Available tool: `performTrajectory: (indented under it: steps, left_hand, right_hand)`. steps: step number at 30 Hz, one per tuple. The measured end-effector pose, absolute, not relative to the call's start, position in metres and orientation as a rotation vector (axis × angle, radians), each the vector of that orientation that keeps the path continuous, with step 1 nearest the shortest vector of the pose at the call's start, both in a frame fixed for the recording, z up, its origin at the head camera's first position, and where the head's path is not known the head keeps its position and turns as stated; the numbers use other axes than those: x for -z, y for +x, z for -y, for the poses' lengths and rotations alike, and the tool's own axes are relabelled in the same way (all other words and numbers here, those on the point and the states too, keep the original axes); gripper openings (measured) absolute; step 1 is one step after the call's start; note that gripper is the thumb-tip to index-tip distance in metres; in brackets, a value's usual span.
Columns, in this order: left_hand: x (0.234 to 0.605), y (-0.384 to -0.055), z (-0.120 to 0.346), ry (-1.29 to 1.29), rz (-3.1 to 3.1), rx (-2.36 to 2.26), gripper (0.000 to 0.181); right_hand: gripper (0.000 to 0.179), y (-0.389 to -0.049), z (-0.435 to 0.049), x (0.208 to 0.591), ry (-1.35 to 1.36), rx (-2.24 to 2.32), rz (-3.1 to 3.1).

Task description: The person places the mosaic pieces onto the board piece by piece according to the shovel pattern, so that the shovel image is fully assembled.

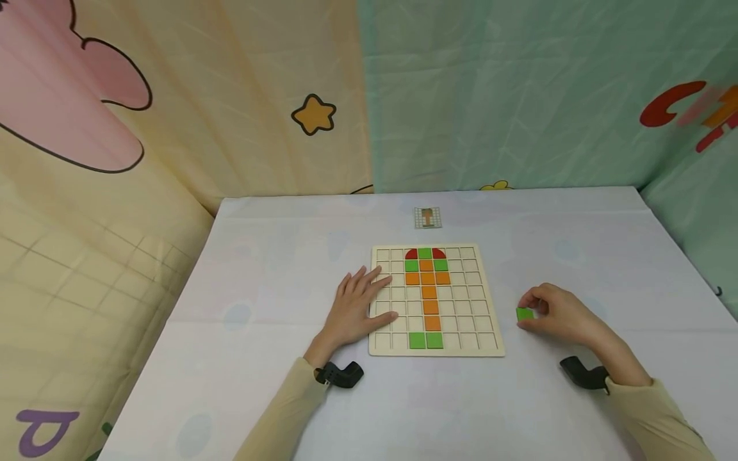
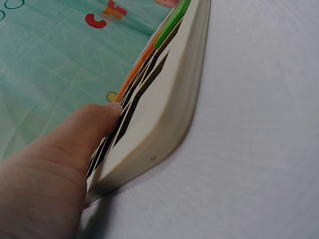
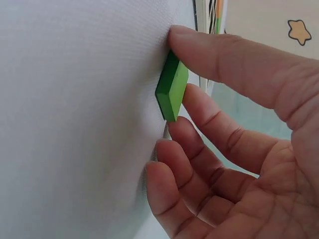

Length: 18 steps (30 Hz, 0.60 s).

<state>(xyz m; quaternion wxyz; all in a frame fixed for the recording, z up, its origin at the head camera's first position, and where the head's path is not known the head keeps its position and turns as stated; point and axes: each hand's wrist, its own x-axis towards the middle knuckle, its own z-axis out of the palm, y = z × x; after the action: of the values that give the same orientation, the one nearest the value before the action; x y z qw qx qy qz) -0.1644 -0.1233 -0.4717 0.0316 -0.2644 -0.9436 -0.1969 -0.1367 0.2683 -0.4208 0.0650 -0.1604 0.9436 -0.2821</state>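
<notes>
A wooden grid board (image 1: 468,320) lies flat on the table. My left hand (image 1: 354,306) rests on its left side with the fingers spread; in the left wrist view the thumb (image 2: 94,122) lies over the near-left cells. To the right of the board, my right hand (image 1: 556,312) pinches a green square tile (image 1: 524,314) between thumb and fingers. The right wrist view has this tile (image 3: 173,92) tilted, close to the tablecloth. On the board, orange tiles (image 1: 430,292) form a column with a crossbar. Red rounded tiles (image 1: 411,254) and green ones sit at the top, and two green tiles (image 1: 425,340) in the bottom row.
Behind the board lies a small pattern card (image 1: 427,218) showing a similar figure on a grid. A pale cloth (image 1: 259,256) covers the table. Printed curtains (image 1: 490,96) stand along the back and sides. Each wrist wears a black camera mount (image 1: 344,375).
</notes>
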Motion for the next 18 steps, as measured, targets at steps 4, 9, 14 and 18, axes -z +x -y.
performTrajectory:
  steps: [4,9,14,18]
  left_hand:
    - [0.4708,-0.1638,0.1239,-0.814,2.909,0.611,0.071]
    - [0.4717,-0.1643,0.1239,-0.815,2.906,0.6,0.07]
    - [0.4711,-0.1644,0.1235,-0.811,2.904,0.608,0.07]
    - [0.4712,-0.1644,0.1232,-0.812,2.899,0.614,0.07]
  right_hand:
    - [0.024,-0.1377,-0.2676,0.4204,-0.471,0.856,-2.826]
    - [0.027,-0.1387,-0.2659,0.4196,-0.478,0.866,-2.805]
    - [0.029,-0.1384,-0.2652,0.4198,-0.468,0.887,-2.803]
    - [0.029,-0.1374,-0.2657,0.4214,-0.424,0.901,-2.797]
